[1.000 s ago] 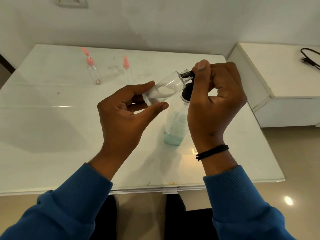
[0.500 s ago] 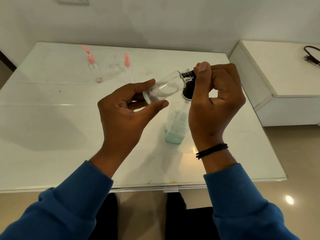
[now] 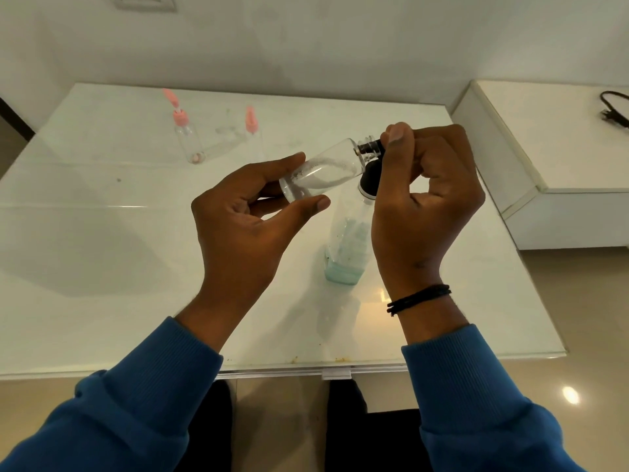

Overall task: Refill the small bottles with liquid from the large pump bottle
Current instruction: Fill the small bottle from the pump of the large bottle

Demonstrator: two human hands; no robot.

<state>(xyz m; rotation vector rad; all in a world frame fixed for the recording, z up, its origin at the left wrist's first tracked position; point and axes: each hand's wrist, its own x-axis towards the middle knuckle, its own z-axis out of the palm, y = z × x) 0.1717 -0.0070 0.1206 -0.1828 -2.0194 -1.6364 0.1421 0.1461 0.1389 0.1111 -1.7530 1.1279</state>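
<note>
Holding a small clear bottle [image 3: 323, 173] tilted on its side above the white glass worktop [image 3: 102, 233], base pinched between thumb and fingers [image 3: 282, 166] of the left hand [image 3: 245, 226], mouth pressed to the black nozzle [image 3: 369, 148] of the large pump bottle [image 3: 347, 247]. Showing a thin white streak of liquid along the lower wall of the small bottle. Curled over the pump head, the right hand [image 3: 422, 206], thumb [image 3: 398, 141] on top of the nozzle and fingers clamped round the black collar; most of the pump hidden behind that hand. Standing upright on the worktop just under both hands, the large pump bottle, clear-walled, with a shallow layer of pale blue-green liquid at the bottom. Worn on the right wrist, a black cord bracelet [image 3: 418, 298]; on both arms, blue ribbed sleeves [image 3: 153, 386]. Waiting well apart at the far side of the worktop, 2 small clear bottles with pink caps: 1 [image 3: 187, 137] to the left with its flip cap raised, 1 [image 3: 253, 134] to its right. Lying on a white side cabinet [image 3: 544, 148] at right, a black cable [image 3: 612, 109]. Set into the wall at top left, a switch plate [image 3: 144, 1]. No readable brand, label or writing on any bottle.
</note>
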